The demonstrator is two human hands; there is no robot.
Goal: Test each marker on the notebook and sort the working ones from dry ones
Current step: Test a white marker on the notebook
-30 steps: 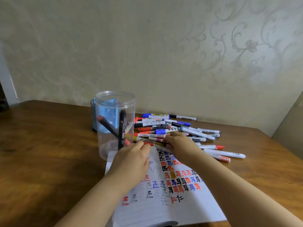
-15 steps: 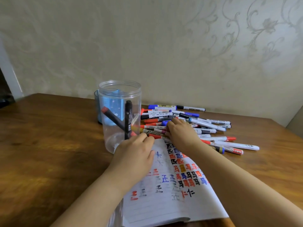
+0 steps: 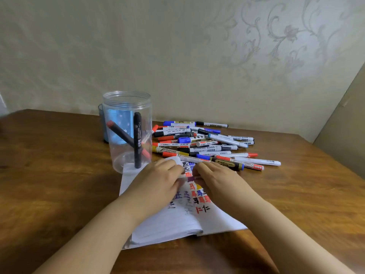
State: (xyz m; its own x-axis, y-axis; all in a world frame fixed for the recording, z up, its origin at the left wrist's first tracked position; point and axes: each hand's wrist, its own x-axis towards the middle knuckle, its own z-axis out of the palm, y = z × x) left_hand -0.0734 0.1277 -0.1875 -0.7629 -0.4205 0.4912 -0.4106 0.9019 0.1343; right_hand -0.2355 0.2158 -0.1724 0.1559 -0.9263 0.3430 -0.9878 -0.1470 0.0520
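My left hand [image 3: 158, 182] and my right hand [image 3: 216, 179] meet fingertip to fingertip over the top of the open notebook [image 3: 217, 220]. Between them they pinch a small white marker [image 3: 180, 171], mostly hidden by the fingers. The notebook page carries red, blue, black and yellow test marks. A loose pile of markers [image 3: 205, 147] lies just beyond the notebook, to the right of a clear plastic jar [image 3: 126, 95]. Inside the jar stand a black marker [image 3: 137, 139] and a dark marker with red ends [image 3: 118, 131], leaning across each other.
A blue holder [image 3: 101, 123] stands behind the jar. The wooden table [image 3: 49, 175] runs to a patterned wall at the back, and its right edge falls off near a beige panel [image 3: 347, 119].
My right hand has drawn back from the marker pile toward me. It now meets my left hand over the notebook, with a white marker held between them.
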